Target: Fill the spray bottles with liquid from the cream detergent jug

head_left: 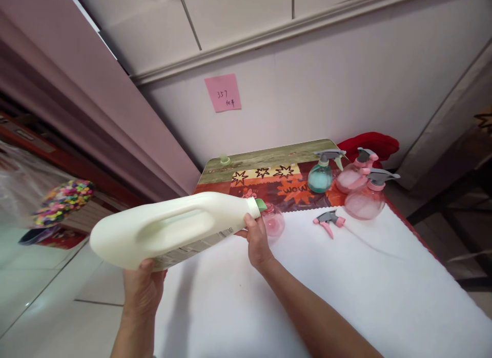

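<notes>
A large cream detergent jug (184,206) lies tilted almost level in both hands, its green pouring spout (261,204) pointing right. My left hand (144,283) supports its underside near the base. My right hand (255,240) grips the neck just below the spout. Right behind the spout, a round pink bottle (274,223) without a spray head stands on the white cloth, partly hidden by my hand and the jug. Whether the spout touches its mouth, or liquid is flowing, I cannot tell. A loose grey-and-pink trigger sprayer (329,222) with its thin tube lies to the right.
One teal spray bottle (320,178) and two pink ones, a front one (365,203) and a back one (350,176), stand at the table's right. A green cap (225,160) sits at the back left. Behind the table rises a wall with a pink note (223,93).
</notes>
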